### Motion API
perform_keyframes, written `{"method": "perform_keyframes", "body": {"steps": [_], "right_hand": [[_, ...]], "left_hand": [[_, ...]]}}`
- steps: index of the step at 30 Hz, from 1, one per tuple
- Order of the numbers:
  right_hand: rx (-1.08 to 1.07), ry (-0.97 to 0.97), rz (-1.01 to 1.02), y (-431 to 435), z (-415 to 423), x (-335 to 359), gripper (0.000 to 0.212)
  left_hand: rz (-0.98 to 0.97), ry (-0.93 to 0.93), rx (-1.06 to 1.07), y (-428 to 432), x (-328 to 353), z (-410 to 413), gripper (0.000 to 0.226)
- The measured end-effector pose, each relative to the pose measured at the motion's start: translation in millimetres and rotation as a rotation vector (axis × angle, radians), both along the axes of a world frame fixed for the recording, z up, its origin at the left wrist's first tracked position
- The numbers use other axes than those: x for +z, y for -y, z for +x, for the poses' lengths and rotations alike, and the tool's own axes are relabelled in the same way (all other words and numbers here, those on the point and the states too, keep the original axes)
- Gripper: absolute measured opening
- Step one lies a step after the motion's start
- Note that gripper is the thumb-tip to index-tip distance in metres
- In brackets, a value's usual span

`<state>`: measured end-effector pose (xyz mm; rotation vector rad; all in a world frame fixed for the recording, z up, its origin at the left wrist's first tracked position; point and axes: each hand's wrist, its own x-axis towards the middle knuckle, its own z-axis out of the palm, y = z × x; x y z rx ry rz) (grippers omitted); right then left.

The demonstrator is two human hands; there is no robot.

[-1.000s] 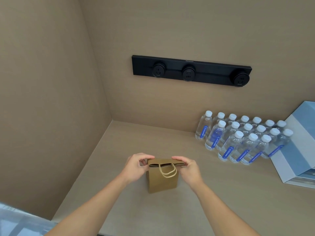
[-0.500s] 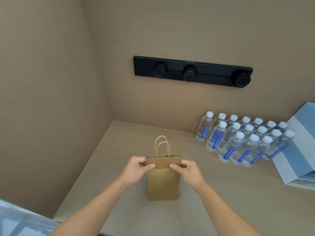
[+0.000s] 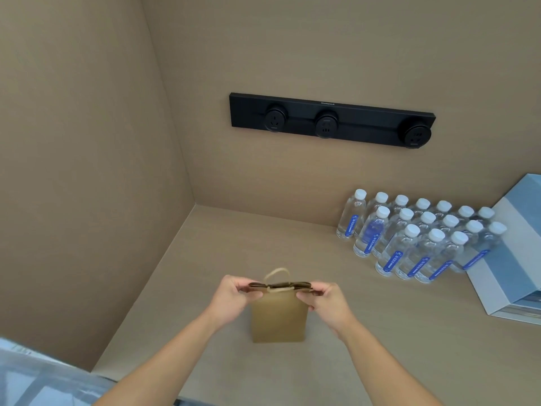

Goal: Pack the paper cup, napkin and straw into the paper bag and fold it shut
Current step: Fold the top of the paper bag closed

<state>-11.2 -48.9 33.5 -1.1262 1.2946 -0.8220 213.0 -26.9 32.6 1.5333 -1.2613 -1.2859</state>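
A small brown paper bag [image 3: 278,317] stands upright on the beige counter [image 3: 380,347], near its front. My left hand [image 3: 234,297] pinches the bag's top left corner and my right hand [image 3: 328,300] pinches the top right corner. The top edge is bent over into a flat fold between my fingers. One twisted paper handle [image 3: 276,273] loops up behind the fold. The cup, napkin and straw are not visible; what the bag holds is hidden.
Several water bottles [image 3: 415,238] with white caps stand in rows at the back right. A blue and white box [image 3: 512,250] lies at the right edge. A black socket strip [image 3: 330,120] is on the back wall. A side wall closes the left.
Half a second ago the bag's top stood straight with both handles up. Now the top is folded down between my hands, much as it was a second ago.
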Motion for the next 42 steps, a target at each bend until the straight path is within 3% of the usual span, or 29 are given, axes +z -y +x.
{"method": "perform_keyframes", "body": {"steps": [5,10,19,26,29,31,33,35,42], "right_hand": [[-0.09,0.02,-0.04,-2,2,-3,0.041],[-0.152,0.085,-0.013,-7,0,-11,0.045],[-0.156,-0.027,-0.139,-7,5,-9,0.059],[-0.172,-0.133,-0.228,-9,2,-14,0.06],[-0.161,-0.208,-0.266,-8,1,-12,0.059],[-0.165,-0.213,-0.279,-9,2,-10,0.059],[-0.16,-0.205,-0.288,-10,2,-10,0.056],[-0.147,-0.208,-0.285,-10,2,-11,0.052],[-0.088,-0.371,-0.311,-8,2,-5,0.045]], "left_hand": [[-0.115,0.061,-0.017,-4,0,-1,0.03],[-0.219,0.149,0.044,-16,-2,-8,0.044],[-0.321,0.31,0.081,-20,3,-8,0.048],[-0.198,0.168,0.069,-12,3,-3,0.051],[-0.099,0.039,0.045,-7,5,0,0.037],[-0.064,0.065,0.013,-6,4,-2,0.025],[0.0,0.111,-0.01,-4,2,-5,0.049],[0.027,0.161,0.011,0,3,-7,0.057],[0.013,0.323,0.022,9,7,-11,0.033]]}}
